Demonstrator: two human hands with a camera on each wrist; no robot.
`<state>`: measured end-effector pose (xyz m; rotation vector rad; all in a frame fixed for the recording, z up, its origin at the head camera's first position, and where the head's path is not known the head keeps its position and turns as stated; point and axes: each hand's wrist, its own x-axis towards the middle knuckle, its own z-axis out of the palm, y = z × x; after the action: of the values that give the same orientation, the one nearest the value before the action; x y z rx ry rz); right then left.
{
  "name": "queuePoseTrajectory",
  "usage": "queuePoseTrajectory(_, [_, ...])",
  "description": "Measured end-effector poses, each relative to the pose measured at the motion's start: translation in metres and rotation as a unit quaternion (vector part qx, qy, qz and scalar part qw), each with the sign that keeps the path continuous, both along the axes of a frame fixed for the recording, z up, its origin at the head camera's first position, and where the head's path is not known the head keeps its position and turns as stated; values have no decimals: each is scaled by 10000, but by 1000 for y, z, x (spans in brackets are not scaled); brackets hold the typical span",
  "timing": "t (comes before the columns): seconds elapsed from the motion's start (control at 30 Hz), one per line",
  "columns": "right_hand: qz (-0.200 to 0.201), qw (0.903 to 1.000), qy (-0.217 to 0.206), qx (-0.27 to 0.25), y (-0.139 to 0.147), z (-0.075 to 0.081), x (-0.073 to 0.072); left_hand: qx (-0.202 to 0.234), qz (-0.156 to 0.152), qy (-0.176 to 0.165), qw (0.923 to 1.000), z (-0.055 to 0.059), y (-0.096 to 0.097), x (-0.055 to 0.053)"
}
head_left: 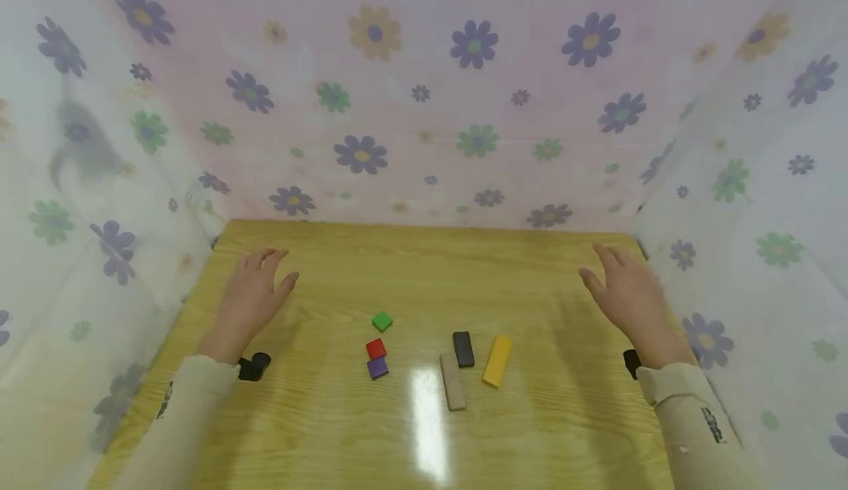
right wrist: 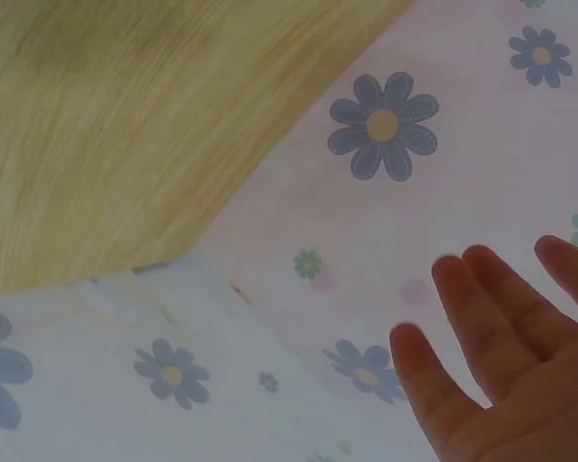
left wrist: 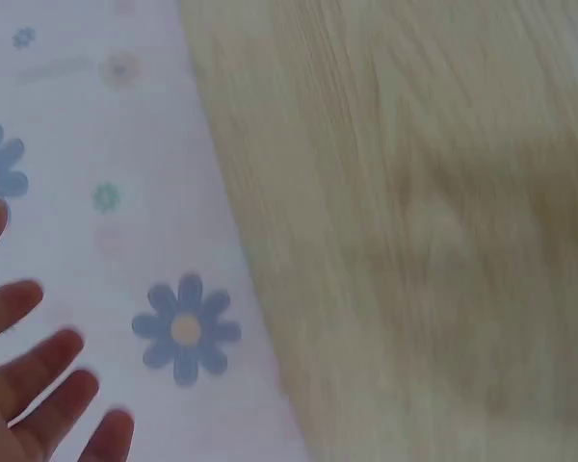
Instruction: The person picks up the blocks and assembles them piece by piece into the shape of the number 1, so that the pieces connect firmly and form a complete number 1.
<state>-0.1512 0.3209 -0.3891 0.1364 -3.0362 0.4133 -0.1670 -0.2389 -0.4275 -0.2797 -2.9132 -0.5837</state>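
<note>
My left hand (head_left: 255,295) hovers over the left side of the wooden table, fingers loosely extended, holding nothing. Over the right side, my right hand (head_left: 626,295) is likewise empty with its fingers spread. Between them lie small blocks: a green block (head_left: 382,321), a red block (head_left: 375,349) touching a purple block (head_left: 377,368), a black block (head_left: 464,349), a long beige block (head_left: 453,382) beside it, and a long yellow block (head_left: 497,361). Both hands are well apart from the blocks. The wrist views show fingers of the left hand (left wrist: 39,385) and right hand (right wrist: 520,366), without any block.
The wooden table (head_left: 318,431) carries a bright light reflection near its front. A flowered curtain (head_left: 424,107) stands behind the table's back edge, with similar cloth along the left and right sides. Each wrist wears a black camera mount (head_left: 255,366).
</note>
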Motion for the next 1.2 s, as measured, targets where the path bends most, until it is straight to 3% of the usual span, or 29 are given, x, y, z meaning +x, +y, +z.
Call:
queuePoseTrajectory(0.1, [-109, 9987, -143, -471, -6, -10, 3, 656, -436, -260, 9965, -13, 17, 9])
queuePoseTrajectory(0.23, [-121, 9944, -276, -1011, -17, -29, 11, 1353, -914, -748, 9837, -32, 47, 27])
queuePoseTrajectory(0.4, [-90, 9819, -533, -1817, -32, -54, 23, 2241, -963, -1154, 9629, -54, 87, 49])
queuePoseTrajectory(0.5, [-193, 9692, -702, -2353, -39, -65, 32, 2788, -957, -1462, 9443, -68, 111, 62])
queuePoseTrajectory(0.6, [-373, 9460, -859, -3104, -46, -79, 44, 3134, -1075, -1678, 9285, -84, 133, 75])
queuePoseTrajectory(0.8, [-832, 8708, -1311, -4664, -69, -111, 71, 3638, -1212, -1700, 9078, -105, 170, 92])
queuePoseTrajectory(0.87, [-954, 8595, -1452, -4807, -78, -120, 76, 3622, -1279, -1594, 9094, -108, 178, 95])
queuePoseTrajectory(0.93, [-1084, 8544, -1538, -4843, -87, -128, 79, 3525, -1338, -1485, 9142, -108, 184, 97])
queuePoseTrajectory(1.1, [-1345, 8536, -1526, -4797, -100, -136, 80, 3114, -1293, -1202, 9337, -108, 190, 95])
queuePoseTrajectory(1.2, [-1343, 8606, -1532, -4668, -105, -134, 77, 2905, -1309, -983, 9428, -107, 192, 91])
